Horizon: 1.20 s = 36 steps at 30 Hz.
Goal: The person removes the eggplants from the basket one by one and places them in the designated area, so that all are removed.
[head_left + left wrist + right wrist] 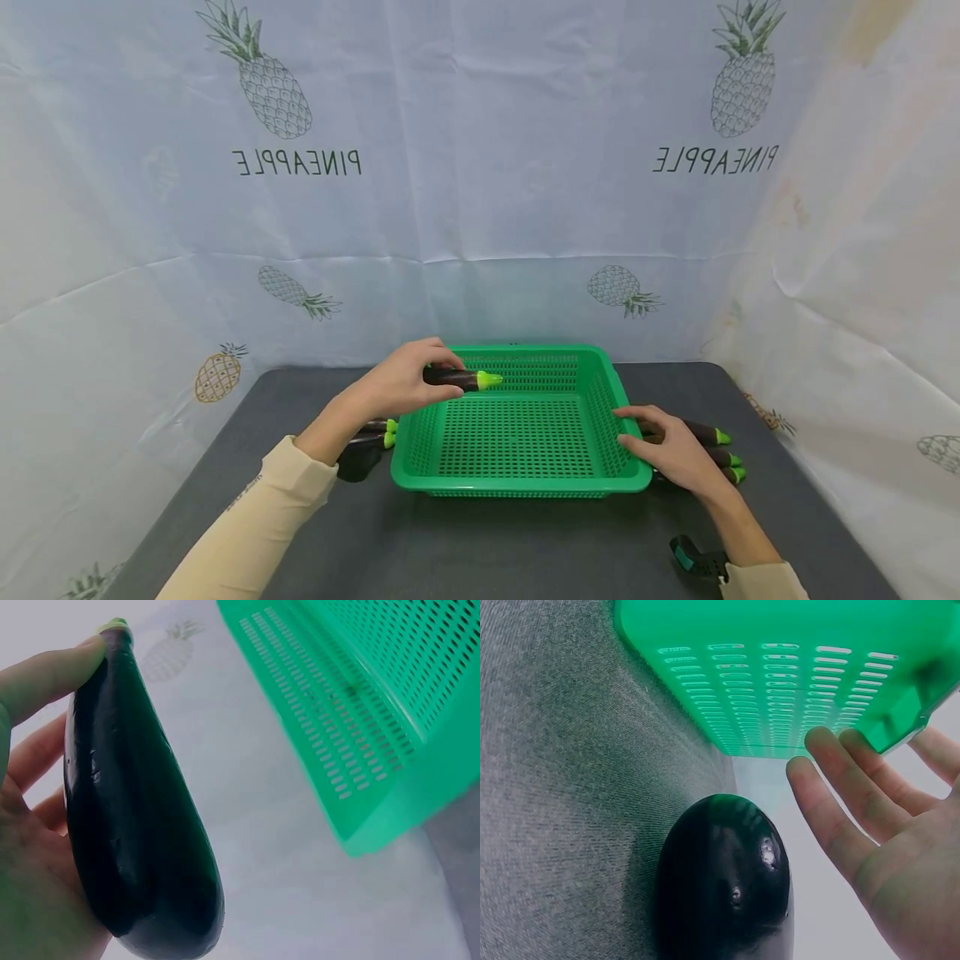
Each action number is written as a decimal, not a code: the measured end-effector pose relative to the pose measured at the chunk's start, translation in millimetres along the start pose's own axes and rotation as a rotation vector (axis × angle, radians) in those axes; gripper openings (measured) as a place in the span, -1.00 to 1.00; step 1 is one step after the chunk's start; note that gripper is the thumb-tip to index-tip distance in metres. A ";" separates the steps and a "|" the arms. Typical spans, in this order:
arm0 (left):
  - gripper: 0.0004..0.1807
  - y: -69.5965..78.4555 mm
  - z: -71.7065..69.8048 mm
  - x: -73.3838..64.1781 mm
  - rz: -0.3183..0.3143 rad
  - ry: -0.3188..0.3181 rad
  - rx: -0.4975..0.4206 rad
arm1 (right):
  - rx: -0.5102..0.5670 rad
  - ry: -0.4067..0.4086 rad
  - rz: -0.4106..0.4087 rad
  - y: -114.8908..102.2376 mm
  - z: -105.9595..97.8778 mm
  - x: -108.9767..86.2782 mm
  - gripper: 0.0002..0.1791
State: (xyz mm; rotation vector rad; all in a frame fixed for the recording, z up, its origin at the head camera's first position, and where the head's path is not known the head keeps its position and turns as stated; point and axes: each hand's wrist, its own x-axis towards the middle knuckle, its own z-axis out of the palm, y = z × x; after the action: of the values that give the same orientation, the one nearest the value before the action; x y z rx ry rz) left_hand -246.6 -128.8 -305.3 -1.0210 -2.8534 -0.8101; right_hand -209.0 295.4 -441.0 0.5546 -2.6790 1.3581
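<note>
My left hand point(411, 379) grips a dark purple eggplant point(450, 379) with a bright green stem end, over the left side of a green plastic basket point(517, 483). In the left wrist view, the thumb lies near the neck of the eggplant point(142, 810), and the fingers wrap behind it. My right hand point(667, 446) holds the basket's right rim. Seen from the right wrist, several fingers point(855, 799) reach under the rim against the perforated outer wall point(780, 682). The basket's visible floor holds nothing.
Several eggplants point(708, 433) lie on the dark grey table point(525, 550) right of the basket, partly behind my right hand. More eggplants point(375, 440) lie to its left, partly hidden by my left arm. A pineapple-printed white cloth point(495, 208) hangs behind and at the sides.
</note>
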 end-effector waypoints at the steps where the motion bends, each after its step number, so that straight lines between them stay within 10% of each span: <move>1: -0.66 -1.0 -1.3 -1.9 0.004 0.003 0.008 | 0.001 0.000 0.001 -0.2 -0.2 0.0 -0.57; 36: -0.64 -71.5 -8.2 -79.3 -0.136 0.175 0.072 | 0.038 -0.008 -0.014 1.5 -0.5 2.3 -0.58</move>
State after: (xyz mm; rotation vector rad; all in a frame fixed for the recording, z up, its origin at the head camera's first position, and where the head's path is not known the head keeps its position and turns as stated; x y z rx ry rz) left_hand -227.8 -226.4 -345.4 -0.7169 -2.8017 -0.7574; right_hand -211.8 296.0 -441.3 0.5831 -2.6553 1.4088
